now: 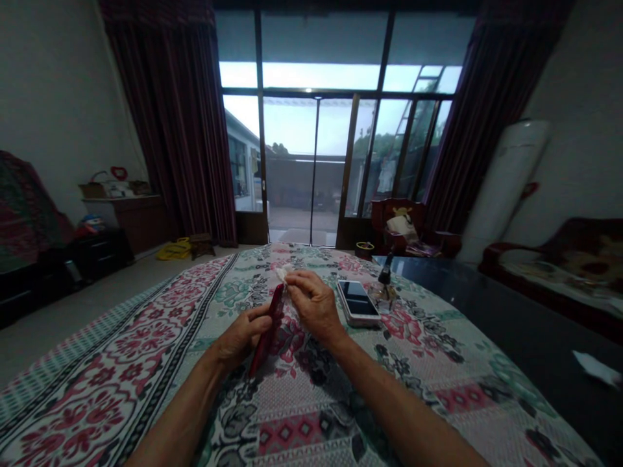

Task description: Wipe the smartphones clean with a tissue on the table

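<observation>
My left hand (pixel 246 334) grips a slim red object (pixel 265 340), perhaps a phone seen nearly edge-on, tilted above the patterned cloth. At its upper end my right hand (pixel 311 301) pinches a crumpled white tissue (pixel 282 272). To the right of that hand a white phone (pixel 359 301) with a dark screen lies on the cloth. Just beyond it stands a clear bottle (pixel 384 293) with a black top.
A flowered cloth (pixel 311 415) covers the table. The dark bare tabletop (pixel 487 311) shows on the right, with a white paper (pixel 596 368) on it. Past the table are glass doors, a wooden chair (pixel 396 220) and a yellow item (pixel 174 249) on the floor.
</observation>
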`<state>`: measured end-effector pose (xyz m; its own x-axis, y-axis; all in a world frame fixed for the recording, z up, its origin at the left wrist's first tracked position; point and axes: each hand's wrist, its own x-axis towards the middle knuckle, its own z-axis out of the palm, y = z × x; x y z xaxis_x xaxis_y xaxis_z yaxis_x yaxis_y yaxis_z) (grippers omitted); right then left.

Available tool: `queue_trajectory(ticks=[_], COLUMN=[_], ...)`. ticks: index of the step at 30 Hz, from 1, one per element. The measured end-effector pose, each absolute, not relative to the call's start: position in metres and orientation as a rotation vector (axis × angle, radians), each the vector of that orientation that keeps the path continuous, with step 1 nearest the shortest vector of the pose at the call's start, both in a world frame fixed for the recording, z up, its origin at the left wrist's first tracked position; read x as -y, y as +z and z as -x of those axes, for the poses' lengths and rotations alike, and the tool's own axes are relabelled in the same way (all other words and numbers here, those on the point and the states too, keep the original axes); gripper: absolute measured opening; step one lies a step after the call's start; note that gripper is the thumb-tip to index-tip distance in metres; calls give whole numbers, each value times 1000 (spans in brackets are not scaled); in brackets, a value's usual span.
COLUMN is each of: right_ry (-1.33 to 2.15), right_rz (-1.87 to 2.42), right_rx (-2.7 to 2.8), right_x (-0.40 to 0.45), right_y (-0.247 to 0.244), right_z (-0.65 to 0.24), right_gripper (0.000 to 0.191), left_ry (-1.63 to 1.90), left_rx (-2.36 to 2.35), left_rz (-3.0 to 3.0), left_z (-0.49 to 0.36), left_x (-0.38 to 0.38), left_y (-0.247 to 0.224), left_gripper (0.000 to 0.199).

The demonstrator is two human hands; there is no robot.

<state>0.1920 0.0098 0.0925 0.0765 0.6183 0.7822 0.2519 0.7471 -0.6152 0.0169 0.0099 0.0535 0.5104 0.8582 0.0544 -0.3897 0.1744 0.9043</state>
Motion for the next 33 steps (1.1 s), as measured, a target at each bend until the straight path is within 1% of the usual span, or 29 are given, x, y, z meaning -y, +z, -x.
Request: queue_trajectory(ticks=[8, 13, 19, 28, 33], right_ry=[155, 116, 59, 121, 207], right_rz=[628, 735, 712, 720, 639], right_rx=[1587, 1483, 1463, 1412, 1506], right_x=[5, -6, -4, -2, 8], right_y=[84, 95, 94, 86, 72], right_z=[-164, -183, -184, -176, -161], right_gripper=[21, 21, 20, 19, 20], left_ry=[1049, 911, 953, 1047, 1145], left_rx=[-544, -539, -511, -562, -585], left_rz=[-805, -930, -1002, -1029, -951], left_z=[-25, -32, -38, -41, -30], left_x=[-14, -10, -6, -4, -11], left_y=[42, 41, 45, 49, 50], left_gripper=[47, 52, 51, 46, 47])
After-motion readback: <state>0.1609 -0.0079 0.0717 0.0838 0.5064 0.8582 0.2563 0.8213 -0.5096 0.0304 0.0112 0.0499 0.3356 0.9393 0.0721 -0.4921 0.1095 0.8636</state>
